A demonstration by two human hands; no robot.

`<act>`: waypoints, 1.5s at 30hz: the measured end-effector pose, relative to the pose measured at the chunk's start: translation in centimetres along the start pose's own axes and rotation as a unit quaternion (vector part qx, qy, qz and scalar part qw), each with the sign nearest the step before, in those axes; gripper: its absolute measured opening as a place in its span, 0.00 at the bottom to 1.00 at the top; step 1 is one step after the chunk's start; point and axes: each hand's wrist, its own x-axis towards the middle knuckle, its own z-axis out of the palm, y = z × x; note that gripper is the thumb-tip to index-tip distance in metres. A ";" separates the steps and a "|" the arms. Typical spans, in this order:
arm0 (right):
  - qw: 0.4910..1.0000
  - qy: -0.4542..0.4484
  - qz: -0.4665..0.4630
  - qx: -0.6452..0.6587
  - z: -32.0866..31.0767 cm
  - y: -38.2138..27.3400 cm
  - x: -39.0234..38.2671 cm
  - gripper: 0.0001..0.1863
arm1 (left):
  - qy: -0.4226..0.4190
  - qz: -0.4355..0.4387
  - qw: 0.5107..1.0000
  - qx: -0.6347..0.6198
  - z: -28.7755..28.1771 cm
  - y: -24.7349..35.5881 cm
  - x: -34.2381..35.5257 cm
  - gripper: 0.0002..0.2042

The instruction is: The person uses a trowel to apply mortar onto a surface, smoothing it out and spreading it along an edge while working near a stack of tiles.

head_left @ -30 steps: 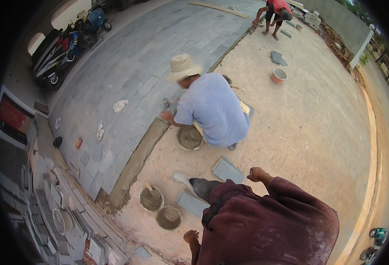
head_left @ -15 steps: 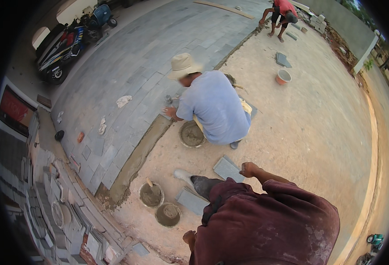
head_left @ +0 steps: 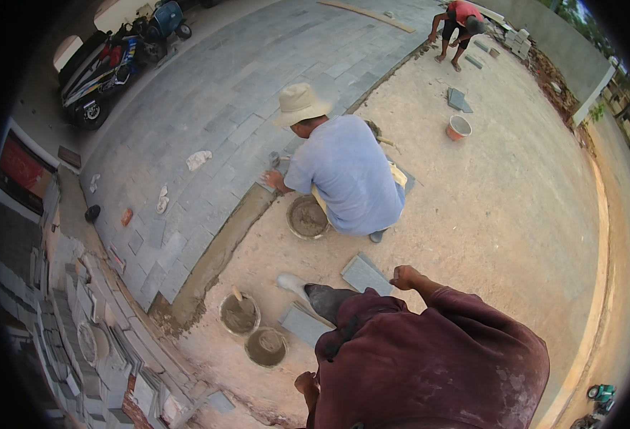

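From the head view, our own hands do not show, so we cannot tell how open our fingers are or whether they hold anything. Closest below us a person in a maroon shirt (head_left: pixel 436 357) bends over a grey slab (head_left: pixel 363 272) lying flat on the sandy ground. That person's right hand (head_left: pixel 403 275) sits at the slab's near right corner, fingers curled; whether they grip it we cannot tell. The left hand (head_left: pixel 304 382) hangs low, well left of the slab.

Just left of the slab lies a second slab (head_left: pixel 302 323), and beyond that two mortar buckets (head_left: pixel 240 314). Above the slab a person in a pale blue shirt (head_left: pixel 347 182) crouches by a round mortar pan (head_left: pixel 308 217), one hand on the edge of the laid paving (head_left: pixel 258 93). A wet mortar strip (head_left: pixel 218 250) runs along that edge, up and left of the slab.

We judge the step to be bringing a slab to the layer. The next move calls for a firm hold on two edges and a level lift.

Against the earlier frames little differs: the maroon sleeve's hand stays at the slab, the layer stays crouched, and our view has slid slightly.
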 end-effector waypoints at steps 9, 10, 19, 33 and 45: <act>0.999 -0.035 0.016 -0.001 0.5 1.7 -0.5 0.22 | 0.061 0.066 0.996 -0.026 -2.5 0.2 -1.6 0.09; 0.999 -0.030 0.011 0.015 0.5 1.1 -0.7 0.22 | 0.086 0.029 0.986 -0.144 -2.5 -0.5 -1.4 0.08; 0.999 -0.040 0.011 0.025 1.7 1.6 -0.7 0.20 | 0.101 -0.258 0.562 -0.779 -1.6 0.7 -3.6 0.04; 0.997 -0.059 -0.047 -0.019 -0.1 -2.2 1.7 0.26 | -0.012 -0.049 0.997 -0.064 0.0 1.4 -4.8 0.08; 0.997 -0.072 -0.010 -0.009 0.6 -1.7 0.3 0.28 | 0.047 0.012 0.890 -0.453 0.7 -2.5 0.1 0.15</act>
